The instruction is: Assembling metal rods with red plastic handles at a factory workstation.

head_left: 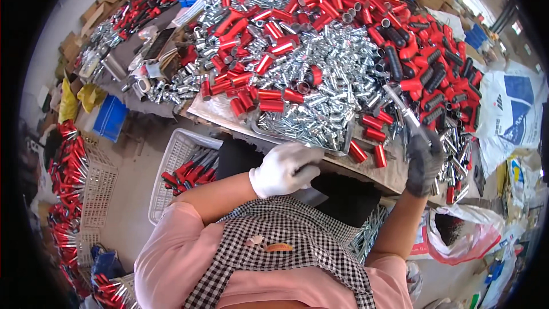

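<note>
My left hand (286, 170), in a white glove, is in front of the bench's near edge with its fingers curled inward. A dark patch shows between those fingers, and I cannot make out whether it is an object or part of the glove. Over the right part of the bench, my right hand (424, 163) in a dark grey glove is closed around the lower end of a silver metal rod (405, 110). The rod slants up and left, its far end near the heap of red-and-black handles (432, 74). Small silver metal fittings (337, 68) lie piled between the hands.
Red tubes (271, 105) are scattered over the heap on the bench (229, 123). A white plastic crate (171, 166) with red-and-black tools stands at left below it. More crates (100, 189) line the left floor. At right are a white sack (509, 114) and an open plastic bag (466, 232).
</note>
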